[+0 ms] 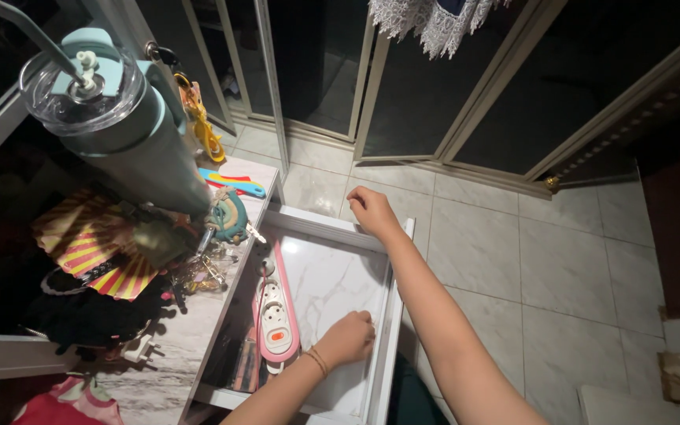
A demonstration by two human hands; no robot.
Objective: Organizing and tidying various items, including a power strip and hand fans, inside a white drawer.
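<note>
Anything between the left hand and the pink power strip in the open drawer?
Nothing visible. The left hand rests on the bare drawer floor just right of the pink power strip, with only open floor between them. The right hand is at the drawer's front edge.

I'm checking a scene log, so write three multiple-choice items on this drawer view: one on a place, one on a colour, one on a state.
1. Where does the power strip lie?
A. on the floor tiles
B. along the drawer's left side
C. on the countertop

2. What colour is the power strip's casing?
A. pink and white
B. black
C. green

3. How does the drawer stand?
A. shut
B. lifted out
C. pulled open

Answers: 1 B, it lies beside the left wall, left of the left hand. 2 A, white sockets sit on a pink body. 3 C, its marbled bottom shows, and the right hand rests on its far rim.
</note>
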